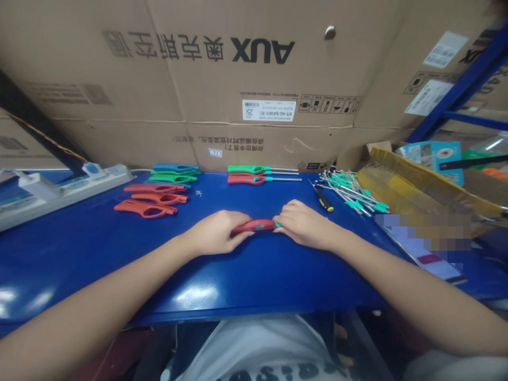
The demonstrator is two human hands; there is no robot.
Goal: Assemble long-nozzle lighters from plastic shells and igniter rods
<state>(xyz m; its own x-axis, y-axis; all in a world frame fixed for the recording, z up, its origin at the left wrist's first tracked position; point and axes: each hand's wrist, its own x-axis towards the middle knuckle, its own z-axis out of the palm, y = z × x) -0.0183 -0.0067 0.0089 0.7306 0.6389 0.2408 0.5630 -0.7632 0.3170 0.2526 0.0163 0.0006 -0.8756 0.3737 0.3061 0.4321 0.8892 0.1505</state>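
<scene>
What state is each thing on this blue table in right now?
Red plastic lighter body: held level between both hands.
Left hand: curled around one end.
Right hand: curled around the other end.
Red plastic handle shells: lying flat, separate.
Green long-nosed lighter: lying flat, metal tip attached.
Yellow-and-black screwdriver: lying unused.
Green-ended metal rods: piled loosely.

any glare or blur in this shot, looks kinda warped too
In the head view, white glare spots sit on the glossy blue table; the wide lens bows the cardboard boxes; a pixelated patch hides something at right; the left hand and right hand show little motion blur.
</scene>
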